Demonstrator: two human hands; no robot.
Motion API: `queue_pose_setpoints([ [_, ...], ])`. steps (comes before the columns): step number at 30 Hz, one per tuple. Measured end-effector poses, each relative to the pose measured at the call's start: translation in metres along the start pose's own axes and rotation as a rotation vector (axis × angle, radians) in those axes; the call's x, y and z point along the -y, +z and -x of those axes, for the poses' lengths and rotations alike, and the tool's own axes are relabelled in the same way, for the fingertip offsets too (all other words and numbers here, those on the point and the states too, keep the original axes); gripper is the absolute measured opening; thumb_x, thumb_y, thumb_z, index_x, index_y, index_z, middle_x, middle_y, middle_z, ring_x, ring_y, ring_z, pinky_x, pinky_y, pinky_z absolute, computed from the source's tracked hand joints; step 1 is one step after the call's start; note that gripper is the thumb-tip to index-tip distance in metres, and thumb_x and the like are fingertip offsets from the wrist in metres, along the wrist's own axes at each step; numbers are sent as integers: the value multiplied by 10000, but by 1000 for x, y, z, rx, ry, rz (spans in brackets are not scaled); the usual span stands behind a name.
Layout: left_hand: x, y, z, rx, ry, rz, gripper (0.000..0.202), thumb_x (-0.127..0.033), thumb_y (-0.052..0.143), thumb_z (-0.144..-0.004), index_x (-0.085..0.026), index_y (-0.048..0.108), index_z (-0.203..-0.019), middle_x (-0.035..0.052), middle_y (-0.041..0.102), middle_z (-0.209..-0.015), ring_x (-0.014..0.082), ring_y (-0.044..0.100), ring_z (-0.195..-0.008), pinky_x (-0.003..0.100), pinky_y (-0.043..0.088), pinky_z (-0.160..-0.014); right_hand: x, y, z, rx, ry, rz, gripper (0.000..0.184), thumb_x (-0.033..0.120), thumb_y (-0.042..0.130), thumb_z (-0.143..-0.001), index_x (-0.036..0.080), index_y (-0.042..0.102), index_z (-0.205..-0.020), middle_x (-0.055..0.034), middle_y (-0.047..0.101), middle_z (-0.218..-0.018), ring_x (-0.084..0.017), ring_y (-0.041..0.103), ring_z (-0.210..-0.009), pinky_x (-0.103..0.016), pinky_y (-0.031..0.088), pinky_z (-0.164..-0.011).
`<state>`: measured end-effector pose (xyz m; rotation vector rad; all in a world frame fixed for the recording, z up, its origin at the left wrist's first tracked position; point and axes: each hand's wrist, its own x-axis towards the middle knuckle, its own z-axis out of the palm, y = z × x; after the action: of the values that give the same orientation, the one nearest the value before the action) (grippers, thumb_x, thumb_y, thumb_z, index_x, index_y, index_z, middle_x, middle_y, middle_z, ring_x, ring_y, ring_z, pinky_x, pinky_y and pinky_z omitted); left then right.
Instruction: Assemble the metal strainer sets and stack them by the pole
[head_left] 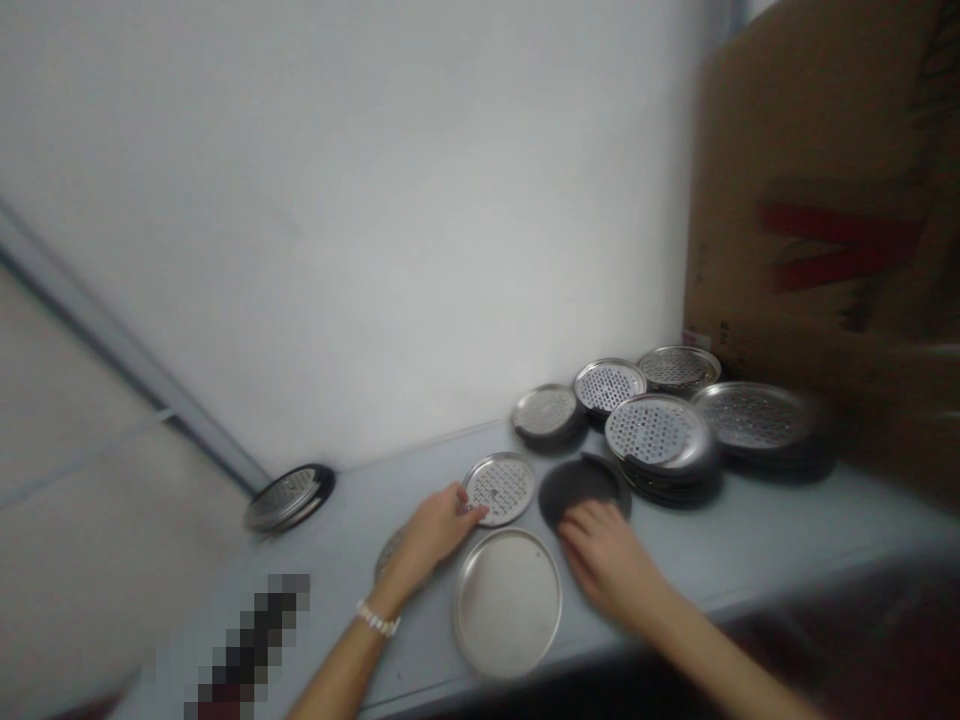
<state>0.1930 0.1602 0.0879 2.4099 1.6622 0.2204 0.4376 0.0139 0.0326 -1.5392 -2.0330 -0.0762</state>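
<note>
Right forearm (pixel 697 635) closest, right hand (pixel 600 550) on the black disc's (pixel 581 485) near edge, can't tell if it's gripping; left hand (pixel 442 520) pinching the perforated disc (pixel 506 488) by its left rim, above the bench (pixel 757 540). Careless rightward push could topple the neighbouring stack (pixel 656 435); loose pinch, dropped disc.

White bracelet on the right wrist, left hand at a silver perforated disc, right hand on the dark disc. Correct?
Wrong side: the head view shows the white bracelet on the left. Left hand at a silver perforated disc, right hand on the dark disc: both correct.
</note>
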Motion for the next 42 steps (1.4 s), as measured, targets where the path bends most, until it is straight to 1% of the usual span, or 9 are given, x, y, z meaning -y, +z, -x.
queue_pose_setpoints([
  [5, -3, 3, -14, 43, 5, -23, 245, -384, 750, -776, -187, 722, -919, 85, 792, -883, 244, 712, -816, 278, 400, -659, 0, 0, -1, 4, -3, -8, 143, 80, 584, -935, 182, 671, -986, -84, 677, -1084, -268, 548, -1035, -405, 365, -918],
  [8, 2, 3, -24, 82, -4, -31, 241, -375, 783, -726, -176, 726, -850, 81, 791, -857, 249, 709, -803, 278, 392, -640, -1, 1, -1, -3, 1, -8, 150, 76, 583, -931, 183, 672, -988, -84, 675, -1089, -271, 545, -1038, -408, 363, -918],
  [11, 7, 5, -31, 114, -2, -15, 272, -392, 802, -687, -178, 726, -836, 57, 785, -835, 236, 701, -779, 271, 388, -624, -1, 2, 0, -12, 6, -4, 142, 87, 580, -940, 186, 671, -985, -84, 674, -1086, -271, 542, -1032, -407, 362, -909],
  [19, 16, 10, -33, 137, 11, 51, 326, -453, 782, -675, -174, 696, -819, 35, 747, -779, 222, 663, -744, 271, 368, -610, 0, 0, 0, -13, 0, -7, 140, 88, 571, -947, 184, 667, -978, -81, 670, -1056, -266, 541, -1007, -402, 367, -896],
  [26, 14, 11, -30, 142, 29, 103, 276, -438, 749, -696, -177, 668, -733, 17, 708, -700, 199, 620, -666, 271, 352, -592, 1, -1, -1, -6, 3, -16, 142, 81, 573, -947, 183, 668, -976, -86, 676, -1076, -268, 548, -1023, -408, 371, -909],
  [30, 12, 9, -26, 102, 56, 122, 221, -396, 701, -726, -179, 661, -729, 26, 709, -719, 200, 609, -682, 275, 352, -610, 1, -1, -2, 2, 9, -19, 150, 72, 580, -932, 179, 673, -980, -87, 678, -1076, -270, 552, -1027, -411, 381, -913],
  [33, 13, 3, -18, 69, 80, 156, 195, -369, 629, -772, -178, 670, -764, 40, 725, -763, 205, 627, -720, 277, 390, -649, 1, -1, -2, 7, 15, -30, 156, 67, 586, -922, 176, 678, -985, -89, 677, -1087, -274, 553, -1040, -415, 387, -927],
  [38, 22, -10, 5, 33, 78, 191, 266, -414, 569, -821, -178, 691, -812, 55, 740, -781, 217, 652, -742, 285, 424, -674, 0, 0, -1, 1, 8, -25, 165, 70, 571, -928, 176, 680, -991, -92, 676, -1099, -277, 557, -1049, -430, 387, -943],
  [42, 31, -9, 20, 28, 66, 180, 265, -384, 546, -842, -184, 718, -828, 50, 751, -790, 218, 662, -761, 286, 427, -694, -1, 1, 0, 2, 0, -11, 159, 71, 578, -923, 181, 681, -976, -94, 679, -1100, -274, 559, -1050, -424, 389, -943],
])
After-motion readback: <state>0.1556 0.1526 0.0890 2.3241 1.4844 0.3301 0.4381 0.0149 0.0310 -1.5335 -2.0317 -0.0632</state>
